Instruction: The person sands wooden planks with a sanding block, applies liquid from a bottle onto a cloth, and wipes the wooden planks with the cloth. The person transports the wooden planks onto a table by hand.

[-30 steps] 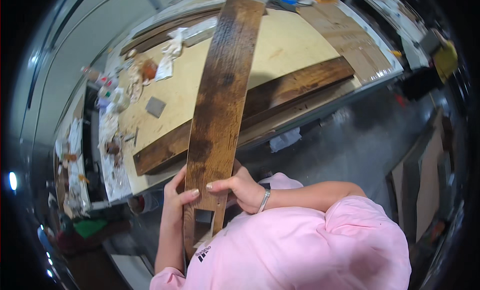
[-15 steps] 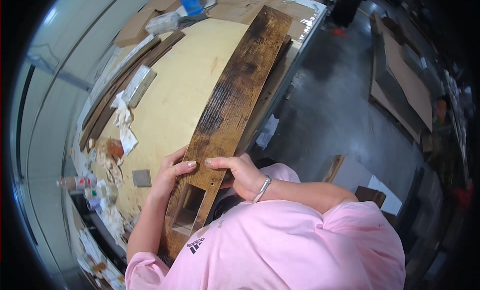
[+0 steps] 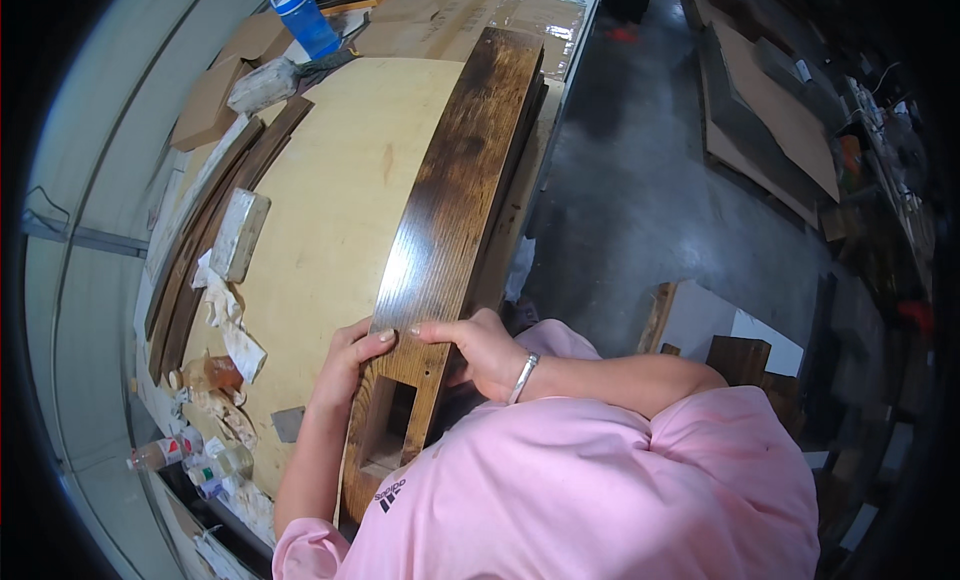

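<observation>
A long dark-stained wooden beam [image 3: 455, 170] stretches from my body toward the far edge of the workbench. Light glares off its glossy grain. Close to me, a rectangular mortise [image 3: 392, 420] is cut through it, with a small round hole beside it. My left hand [image 3: 352, 358] grips the left edge, thumb on the top face. On the opposite edge my right hand [image 3: 480, 350] does the same, its thumb pointing toward the left one. Both hands' fingers curl under the beam, mostly out of sight. A silver bracelet circles my right wrist.
The pale workbench top [image 3: 320, 210] carries dark wooden strips [image 3: 225, 240], a wrapped block [image 3: 240, 235], a stained rag [image 3: 232, 330], bottles [image 3: 165, 450] and a blue jug [image 3: 307, 22]. More dark boards lie beneath the beam's right side. Flat panels [image 3: 770, 120] rest on the floor at right.
The beam has turned slightly in my hands, and a bright reflection now shows on its top face. My view has shifted, so the bench appears farther left. Both hands keep their grip.
</observation>
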`<act>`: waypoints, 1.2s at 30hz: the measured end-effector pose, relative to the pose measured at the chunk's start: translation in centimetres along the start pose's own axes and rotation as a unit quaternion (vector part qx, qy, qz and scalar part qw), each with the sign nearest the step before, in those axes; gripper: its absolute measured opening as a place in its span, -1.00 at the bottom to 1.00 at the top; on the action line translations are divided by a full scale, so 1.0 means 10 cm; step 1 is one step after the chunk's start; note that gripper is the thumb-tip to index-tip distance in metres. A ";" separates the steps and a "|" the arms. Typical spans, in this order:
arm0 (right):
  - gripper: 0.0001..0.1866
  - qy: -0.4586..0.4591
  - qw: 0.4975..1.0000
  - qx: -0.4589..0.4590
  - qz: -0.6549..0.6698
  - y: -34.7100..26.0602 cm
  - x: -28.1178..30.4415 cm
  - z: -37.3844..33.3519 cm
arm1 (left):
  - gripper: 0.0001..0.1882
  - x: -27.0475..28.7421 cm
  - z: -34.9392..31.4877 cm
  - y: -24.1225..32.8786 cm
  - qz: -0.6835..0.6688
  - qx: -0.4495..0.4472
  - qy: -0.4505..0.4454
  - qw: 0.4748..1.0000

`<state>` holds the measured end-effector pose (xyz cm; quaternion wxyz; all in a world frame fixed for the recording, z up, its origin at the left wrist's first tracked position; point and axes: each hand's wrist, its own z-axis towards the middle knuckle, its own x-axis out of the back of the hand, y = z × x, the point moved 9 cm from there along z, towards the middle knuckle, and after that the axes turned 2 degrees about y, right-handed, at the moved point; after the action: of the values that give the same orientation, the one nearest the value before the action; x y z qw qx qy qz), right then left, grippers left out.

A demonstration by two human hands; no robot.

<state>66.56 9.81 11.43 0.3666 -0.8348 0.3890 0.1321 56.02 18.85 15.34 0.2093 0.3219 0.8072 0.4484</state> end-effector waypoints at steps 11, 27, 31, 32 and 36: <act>-0.56 0.029 0.998 -0.023 -0.046 -0.06 0.00 0.00 | -0.59 0.06 0.10 -0.02 -0.029 0.009 -0.008 1.000; -0.22 -0.017 0.992 0.055 -0.110 -0.35 0.10 0.13 | -0.63 0.06 0.35 0.22 0.204 -0.083 0.043 0.974; -0.11 0.023 0.992 0.017 -0.121 -0.38 0.23 0.13 | -0.47 0.06 0.34 0.16 0.119 -0.055 -0.018 0.991; -0.08 -0.003 0.993 -0.001 -0.117 -0.42 0.29 0.13 | -0.47 0.10 0.39 0.14 0.119 -0.052 -0.018 0.991; -0.22 0.138 0.978 0.133 -0.077 -0.76 1.21 0.61 | -0.25 0.13 0.72 0.31 0.057 -0.081 -0.051 0.994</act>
<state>80.66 10.80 4.95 0.4259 -0.8165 0.3842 -0.0660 60.68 25.22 14.23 0.2496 0.3716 0.7369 0.5065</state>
